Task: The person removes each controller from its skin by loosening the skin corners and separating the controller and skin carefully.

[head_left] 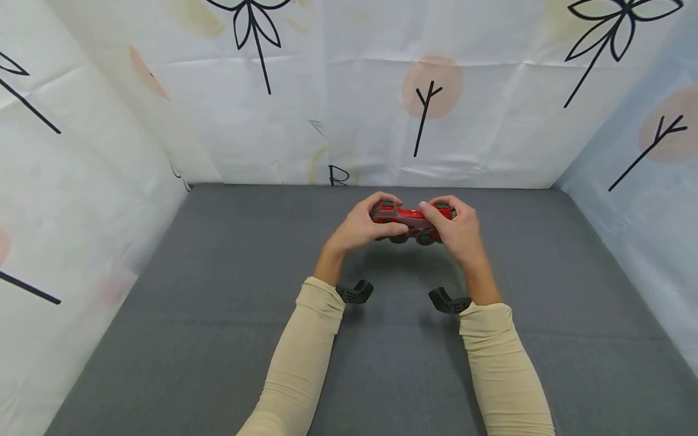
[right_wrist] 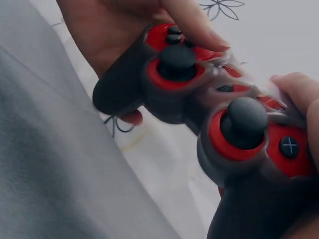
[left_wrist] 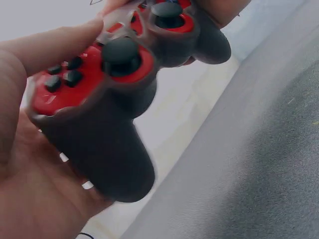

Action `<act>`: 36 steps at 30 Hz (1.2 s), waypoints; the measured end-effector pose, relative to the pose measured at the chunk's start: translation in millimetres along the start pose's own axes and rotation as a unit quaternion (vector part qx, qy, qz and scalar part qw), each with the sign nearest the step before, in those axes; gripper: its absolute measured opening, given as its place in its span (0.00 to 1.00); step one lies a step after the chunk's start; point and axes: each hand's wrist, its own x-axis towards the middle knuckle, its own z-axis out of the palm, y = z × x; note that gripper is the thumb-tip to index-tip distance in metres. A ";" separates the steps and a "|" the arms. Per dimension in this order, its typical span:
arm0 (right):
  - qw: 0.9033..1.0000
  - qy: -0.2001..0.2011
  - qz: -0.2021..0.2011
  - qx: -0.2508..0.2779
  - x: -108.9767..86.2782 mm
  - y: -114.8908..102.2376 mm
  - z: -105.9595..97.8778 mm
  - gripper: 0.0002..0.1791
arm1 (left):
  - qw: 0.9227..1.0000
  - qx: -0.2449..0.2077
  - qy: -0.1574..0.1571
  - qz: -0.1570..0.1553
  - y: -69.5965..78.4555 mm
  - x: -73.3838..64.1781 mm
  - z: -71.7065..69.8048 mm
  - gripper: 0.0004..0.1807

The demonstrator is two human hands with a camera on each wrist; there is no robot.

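Both hands hold a red and black game controller (head_left: 412, 219) above the far part of the table. My left hand (head_left: 364, 225) grips its left end, with the thumb lying over the face. At the other end my right hand (head_left: 460, 229) grips it, thumb across the top near the middle. Seen from the left wrist, the dark grip (left_wrist: 107, 149) rests against the left palm, near a black thumbstick (left_wrist: 121, 56). A see-through cover (right_wrist: 219, 74) lies over part of the red face in the right wrist view. The controller's underside is hidden.
A grey cloth-covered table (head_left: 392, 363) spreads beneath the arms. White sheets with printed leaves and trees (head_left: 360, 121) stand behind it and at both sides. Dark wrist-worn devices (head_left: 355, 292) sit at the cuffs of the beige sleeves (head_left: 297, 357).
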 end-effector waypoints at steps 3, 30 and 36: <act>0.999 0.011 -0.003 -0.035 0.6 -1.1 -5.1 0.26 | 0.999 0.028 0.022 0.023 1.9 -0.8 1.2 0.31; 0.978 0.077 -0.039 -0.188 -0.1 3.3 -8.5 0.23 | 0.940 0.313 0.026 0.131 6.5 0.0 26.2 0.12; 0.976 0.085 -0.042 -0.198 2.2 3.3 -1.7 0.22 | 0.960 0.258 0.033 0.103 8.6 -0.5 19.9 0.10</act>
